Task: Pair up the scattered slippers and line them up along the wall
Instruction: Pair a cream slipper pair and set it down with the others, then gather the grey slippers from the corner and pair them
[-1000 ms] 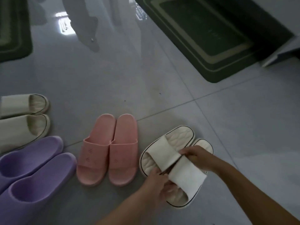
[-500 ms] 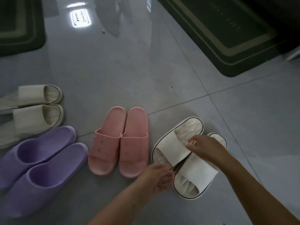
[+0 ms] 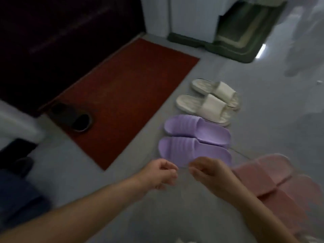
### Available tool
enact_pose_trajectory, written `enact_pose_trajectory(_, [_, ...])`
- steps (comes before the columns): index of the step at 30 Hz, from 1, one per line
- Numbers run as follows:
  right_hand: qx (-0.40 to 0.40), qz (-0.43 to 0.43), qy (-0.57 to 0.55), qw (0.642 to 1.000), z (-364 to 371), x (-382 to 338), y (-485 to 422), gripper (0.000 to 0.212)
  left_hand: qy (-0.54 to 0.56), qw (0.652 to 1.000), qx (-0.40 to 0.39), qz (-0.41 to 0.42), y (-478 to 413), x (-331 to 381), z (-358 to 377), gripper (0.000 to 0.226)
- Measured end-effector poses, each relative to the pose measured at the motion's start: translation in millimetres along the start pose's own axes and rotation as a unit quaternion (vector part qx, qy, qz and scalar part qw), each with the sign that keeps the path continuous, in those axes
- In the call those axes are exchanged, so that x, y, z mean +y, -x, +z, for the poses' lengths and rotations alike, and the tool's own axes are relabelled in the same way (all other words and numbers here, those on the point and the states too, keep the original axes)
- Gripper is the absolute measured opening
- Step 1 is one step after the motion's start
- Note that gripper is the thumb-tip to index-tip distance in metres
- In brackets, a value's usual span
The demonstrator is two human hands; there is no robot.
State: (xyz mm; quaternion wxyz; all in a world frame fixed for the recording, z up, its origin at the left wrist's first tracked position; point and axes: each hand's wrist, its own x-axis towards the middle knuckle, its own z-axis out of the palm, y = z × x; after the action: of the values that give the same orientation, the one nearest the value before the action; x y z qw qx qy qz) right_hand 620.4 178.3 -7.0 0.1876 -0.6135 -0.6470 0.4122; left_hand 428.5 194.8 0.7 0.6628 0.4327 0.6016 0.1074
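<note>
A cream pair of slippers (image 3: pixel 212 100) lies side by side on the grey floor, with a purple pair (image 3: pixel 196 139) just below it and a pink pair (image 3: pixel 273 181), blurred, at the lower right. A single dark slipper (image 3: pixel 73 118) rests on the corner of the red mat (image 3: pixel 129 92). My left hand (image 3: pixel 161 174) and my right hand (image 3: pixel 210 174) hover close together in front of the purple pair, fingers loosely curled, holding nothing. The frame is motion-blurred.
A dark door fills the upper left behind the red mat. A green mat (image 3: pixel 245 37) lies at the upper right by a white wall or cabinet (image 3: pixel 191 16). Dark shoes (image 3: pixel 15 163) sit at the left edge.
My view has swung left, away from the white slippers with the black trim. Both hands have let go of those slippers and now hover empty in front of the purple pair.
</note>
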Motion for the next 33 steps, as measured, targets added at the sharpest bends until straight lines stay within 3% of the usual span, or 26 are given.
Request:
enact_pose_trajectory(4, [-0.112,-0.111,0.049,0.986,73,-96,-44,0.007,0.023,0.995,0.091,-0.021,70,-55,-116,0.006])
enact_pose_trajectory(6, [-0.164,-0.16,0.08,0.97,120,-144,-50,0.018,0.046,0.99,0.132,-0.031,112,-94,-160,0.007])
enact_pose_trajectory(8, [-0.237,-0.205,0.12,0.942,169,-191,-48,0.019,0.076,0.982,0.165,-0.044,153,-139,-195,0.008])
enact_pose_trajectory(10, [-0.306,-0.238,0.172,0.906,216,-232,-41,0.005,0.112,0.973,0.189,-0.063,187,-184,-221,0.008])
enact_pose_trajectory(15, [-0.382,-0.319,0.271,0.824,315,-314,-20,0.014,0.174,0.949,0.246,-0.088,245,-278,-273,0.005])
enact_pose_trajectory(18, [-0.404,-0.328,0.315,0.794,372,-352,-18,0.016,0.195,0.938,0.276,-0.078,272,-320,-298,0.018])
enact_pose_trajectory(21, [-0.428,-0.336,0.335,0.769,433,-376,-12,0.017,0.201,0.909,0.357,-0.083,292,-365,-317,0.006])
enact_pose_trajectory(26, [-0.438,-0.323,0.37,0.753,524,-388,13,0.021,0.2,0.783,0.575,-0.125,321,-447,-339,0.017])
enact_pose_trajectory(28, [-0.436,-0.317,0.376,0.754,551,-385,28,0.028,0.186,0.747,0.625,-0.129,334,-476,-344,0.029])
enact_pose_trajectory(30, [-0.426,-0.338,0.376,0.75,575,-382,43,0.039,0.188,0.738,0.634,-0.135,343,-499,-346,0.042])
enact_pose_trajectory(33, [-0.384,-0.435,0.345,0.738,606,-386,64,0.045,0.155,0.767,0.602,-0.16,351,-525,-342,0.042])
